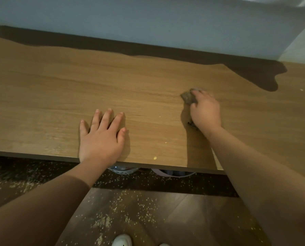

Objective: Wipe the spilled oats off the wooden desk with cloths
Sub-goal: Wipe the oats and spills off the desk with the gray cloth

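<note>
Left hand (102, 137): lower centre, fingers spread flat on the desk (59, 89).
Right hand (205, 110): centre right, fingers curled over a blurred, apparently grey cloth (188, 97).
Oats (155, 158): a few near the desk's front edge.

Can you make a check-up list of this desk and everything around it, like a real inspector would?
Surface: wooden desk; a few oat flakes lie near the front edge and at the far right.
Job's things: grey cloth, bunched on the desk.
Clutter: nothing seen.
Hands: left hand lies flat on the desk, holding nothing; right hand grips the cloth.
Cables: nothing seen.
Surroundings: many spilled oats on the dark floor; white basket under the desk; white shoe; pale wall behind.
</note>
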